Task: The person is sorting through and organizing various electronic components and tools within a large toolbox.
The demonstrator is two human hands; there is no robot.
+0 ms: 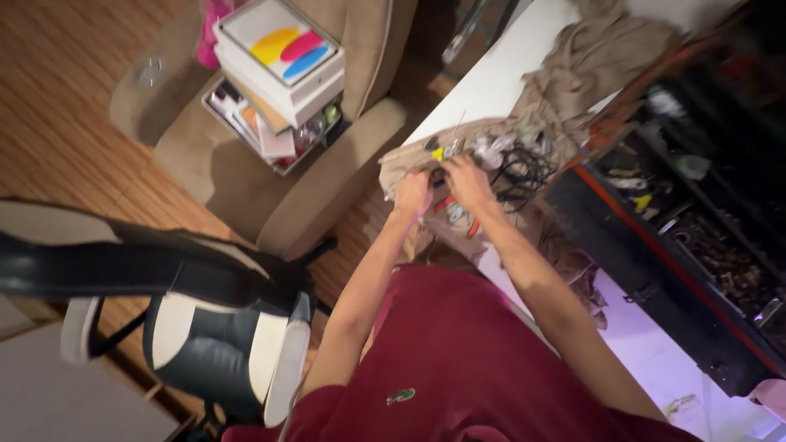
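Observation:
My left hand (413,193) and my right hand (467,178) meet over a beige cloth (409,160) spread on the edge of a white table (491,82). Small tools lie on the cloth: one with red handles (458,214) just below my hands, another with a yellow part (439,152) above them. A tangle of black cable (524,168) lies to the right of my right hand. Both hands are curled among these items; the blur hides what each one grips.
A tan armchair (303,172) at the left holds white boxes (278,57) and a clear tray. A black and white office chair (205,319) stands lower left. A black open case (688,237) of parts fills the right. More beige fabric (598,57) lies further up the table.

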